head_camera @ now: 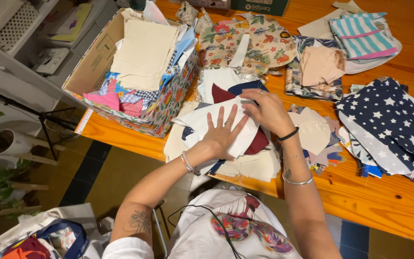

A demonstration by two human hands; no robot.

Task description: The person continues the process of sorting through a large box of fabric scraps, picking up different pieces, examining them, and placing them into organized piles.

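A white, roughly rectangular piece of cotton cloth (226, 115) lies on top of a loose heap of cut fabric pieces (245, 163) at the near edge of the orange wooden table (384, 201). The left hand (222, 134) rests flat on this white piece, fingers spread and nothing gripped. The right hand (267, 111) curls over the cloth's upper right edge, beside a dark red scrap (259, 142); its fingertips seem to pinch that edge, though the view from above hides the grip itself.

Just left of the heap stands a floral-patterned cardboard box (166, 103), already stacked with cream, checked and pink pieces. Behind the heap lies a round floral fabric panel (259, 43). To the right sit sorted stacks: a peach-coloured folded piece (321, 64) on patterned cloth, a turquoise-and-white striped stack (362, 36), and a navy fabric with white stars (389, 120).

Judging from this, several piles are formed and the box is partly filled, while the mixed heap under the hands remains unsorted.
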